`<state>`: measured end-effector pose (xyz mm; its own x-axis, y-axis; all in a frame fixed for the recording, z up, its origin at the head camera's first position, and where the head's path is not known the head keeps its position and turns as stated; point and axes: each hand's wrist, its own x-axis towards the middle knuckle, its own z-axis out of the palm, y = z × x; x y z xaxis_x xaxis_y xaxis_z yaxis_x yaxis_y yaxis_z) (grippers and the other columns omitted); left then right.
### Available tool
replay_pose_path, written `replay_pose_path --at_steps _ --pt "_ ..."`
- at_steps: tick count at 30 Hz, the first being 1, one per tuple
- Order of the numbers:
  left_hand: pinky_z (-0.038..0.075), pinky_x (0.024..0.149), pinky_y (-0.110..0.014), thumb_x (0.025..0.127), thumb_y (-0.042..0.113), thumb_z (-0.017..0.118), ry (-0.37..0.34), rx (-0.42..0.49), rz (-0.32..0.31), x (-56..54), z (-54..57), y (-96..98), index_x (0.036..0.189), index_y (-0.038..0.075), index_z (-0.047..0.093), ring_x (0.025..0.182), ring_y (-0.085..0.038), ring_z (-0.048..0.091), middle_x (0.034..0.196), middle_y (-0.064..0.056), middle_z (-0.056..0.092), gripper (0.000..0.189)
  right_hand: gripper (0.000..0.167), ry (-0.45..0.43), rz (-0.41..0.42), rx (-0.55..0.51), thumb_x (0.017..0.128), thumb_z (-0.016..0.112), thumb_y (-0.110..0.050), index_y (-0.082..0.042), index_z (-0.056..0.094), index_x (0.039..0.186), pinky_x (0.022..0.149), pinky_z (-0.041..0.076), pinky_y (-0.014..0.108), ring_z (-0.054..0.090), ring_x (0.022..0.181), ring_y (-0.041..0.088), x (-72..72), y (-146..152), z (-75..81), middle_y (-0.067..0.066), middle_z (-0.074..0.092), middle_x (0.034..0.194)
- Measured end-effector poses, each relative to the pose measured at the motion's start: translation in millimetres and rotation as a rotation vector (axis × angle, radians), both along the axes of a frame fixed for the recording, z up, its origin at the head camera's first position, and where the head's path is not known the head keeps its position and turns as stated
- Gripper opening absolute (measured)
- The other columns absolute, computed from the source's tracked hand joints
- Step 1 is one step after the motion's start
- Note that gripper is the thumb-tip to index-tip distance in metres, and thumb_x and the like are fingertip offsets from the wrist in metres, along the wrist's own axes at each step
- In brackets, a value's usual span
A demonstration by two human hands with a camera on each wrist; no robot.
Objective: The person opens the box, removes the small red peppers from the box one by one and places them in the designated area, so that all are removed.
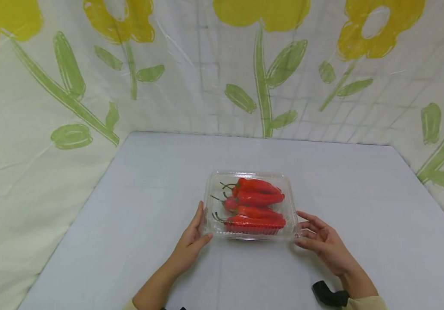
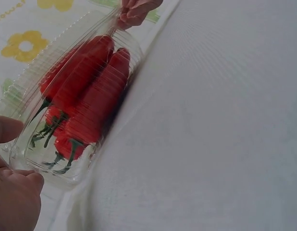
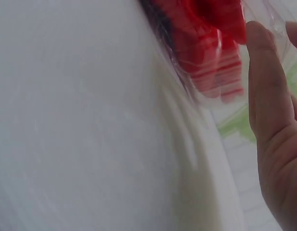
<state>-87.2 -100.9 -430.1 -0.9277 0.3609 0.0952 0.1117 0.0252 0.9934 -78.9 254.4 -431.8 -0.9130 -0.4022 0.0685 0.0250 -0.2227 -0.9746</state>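
Left hand (image 1: pixel 191 243) at the left near corner of a clear plastic box (image 1: pixel 288 199), fingers straight along its left side and thumb against the near edge; touching, not curled round it. In the left wrist view, same hand (image 2: pixel 14 192) low in the corner, fingertips against the box's rounded end.

Box set flat near the middle of the pale table (image 1: pixel 137 215), lid closed over it. Inside, red chili peppers (image 1: pixel 254 206) packed side by side, four of them countable from the head view, green stems pointing left, tips pointing right. Seen through the ribbed wall in the left wrist view, peppers (image 2: pixel 86 96) filling most of the box (image 2: pixel 23 91).

Right hand (image 1: pixel 322 243) at the right near corner of the box, fingers spread and relaxed, tips meeting the rim; no grip closed round it. In the right wrist view, one straight finger (image 3: pixel 261 82) lying against the clear wall, red of the peppers (image 3: pixel 206 43) just behind it.

Black wrist strap (image 1: pixel 330 296) on the right forearm. Behind the table, a backdrop (image 1: pixel 32 86) printed with yellow flowers and green stems.
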Motion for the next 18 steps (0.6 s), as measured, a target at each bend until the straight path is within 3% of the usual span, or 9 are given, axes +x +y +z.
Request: replay_pose_path --at_steps 8,18 --pt "0.015 0.105 -0.004 0.092 0.000 0.045 0.018 0.004 -0.002 -1.3 -1.1 -0.2 0.149 0.003 0.002 0.144 -0.024 0.004 0.157 -0.013 0.002 0.072 0.032 -0.093 -0.065 -0.088 0.092 0.037 0.009 -0.013 0.050 0.110 0.076 0.058 0.030 0.069 0.084 0.010 -0.4 -6 -1.7 -0.004 0.065 0.101" --pt "0.018 0.105 -0.005 0.091 -0.006 0.042 0.014 0.042 -0.011 -1.9 0.3 -0.6 0.148 0.000 0.000 0.144 -0.025 0.004 0.157 -0.015 0.000 0.071 0.035 -0.139 -0.042 -0.160 0.090 0.033 0.012 -0.012 0.055 0.099 0.075 0.058 0.026 0.066 0.082 0.006 -0.7 -11 -0.4 -0.006 0.064 0.091"
